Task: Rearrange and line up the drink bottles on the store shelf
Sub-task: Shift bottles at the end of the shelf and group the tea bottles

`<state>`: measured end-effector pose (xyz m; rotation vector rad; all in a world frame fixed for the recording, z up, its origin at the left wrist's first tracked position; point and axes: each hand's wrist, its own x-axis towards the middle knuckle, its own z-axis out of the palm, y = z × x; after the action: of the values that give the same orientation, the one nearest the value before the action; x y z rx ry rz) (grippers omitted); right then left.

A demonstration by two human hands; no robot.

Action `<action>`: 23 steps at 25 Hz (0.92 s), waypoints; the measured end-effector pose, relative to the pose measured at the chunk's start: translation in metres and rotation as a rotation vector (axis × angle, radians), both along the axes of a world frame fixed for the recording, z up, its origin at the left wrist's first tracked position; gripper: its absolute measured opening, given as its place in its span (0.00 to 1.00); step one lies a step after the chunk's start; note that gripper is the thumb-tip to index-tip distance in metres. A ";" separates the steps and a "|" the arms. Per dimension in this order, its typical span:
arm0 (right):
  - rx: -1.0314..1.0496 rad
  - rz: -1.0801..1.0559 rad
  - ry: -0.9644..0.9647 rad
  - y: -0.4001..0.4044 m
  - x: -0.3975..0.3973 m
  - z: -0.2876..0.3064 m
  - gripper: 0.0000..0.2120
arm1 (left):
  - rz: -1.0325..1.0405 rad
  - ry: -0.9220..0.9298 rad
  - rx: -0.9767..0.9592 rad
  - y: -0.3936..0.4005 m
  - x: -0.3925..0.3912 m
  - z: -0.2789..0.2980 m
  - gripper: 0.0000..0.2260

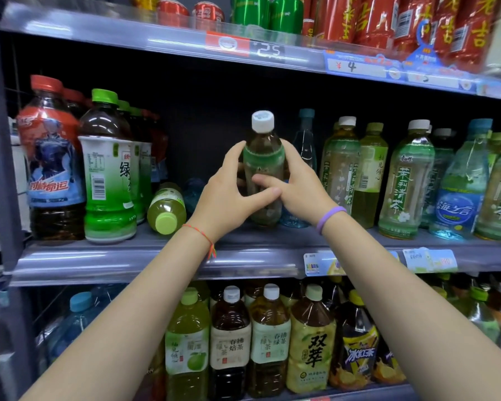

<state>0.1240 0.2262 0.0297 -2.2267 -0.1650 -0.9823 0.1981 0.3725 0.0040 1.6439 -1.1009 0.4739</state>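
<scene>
We face the middle shelf, with a gap in its row between the big green tea bottle on the left and the jasmine tea bottles standing upright on the right. In that gap we hold a white-capped tea bottle upright, its base at or just above the shelf board (we cannot tell which). Our left hand wraps its body from the left and our right hand from the right, fingers of both curled around it, thumbs crossing in front. To place it well, we judge, we should keep it vertical, turn the label forward and set it level with the fronts of its neighbours. Just left lies a toppled green-capped bottle, cap toward us; it likely wants standing up next.
</scene>
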 end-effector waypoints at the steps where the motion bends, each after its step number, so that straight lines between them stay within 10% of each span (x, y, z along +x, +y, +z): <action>1: -0.009 -0.022 -0.008 0.000 0.000 0.003 0.28 | -0.032 0.026 -0.003 0.000 0.001 0.001 0.41; 12: 0.165 -0.362 -0.084 -0.018 0.006 -0.011 0.40 | -0.013 0.024 0.202 -0.039 -0.006 -0.006 0.38; 18: -0.285 -0.751 -0.712 0.020 0.007 -0.014 0.23 | 0.286 -0.263 0.390 -0.005 0.006 -0.005 0.22; 23: -0.319 -0.159 -0.074 0.060 0.038 -0.022 0.16 | 0.612 -0.398 0.488 0.057 0.027 0.005 0.14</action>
<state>0.1620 0.2865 0.0074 -2.5249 -0.1911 -1.1952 0.2254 0.4297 0.0086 2.4049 -1.0277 1.0218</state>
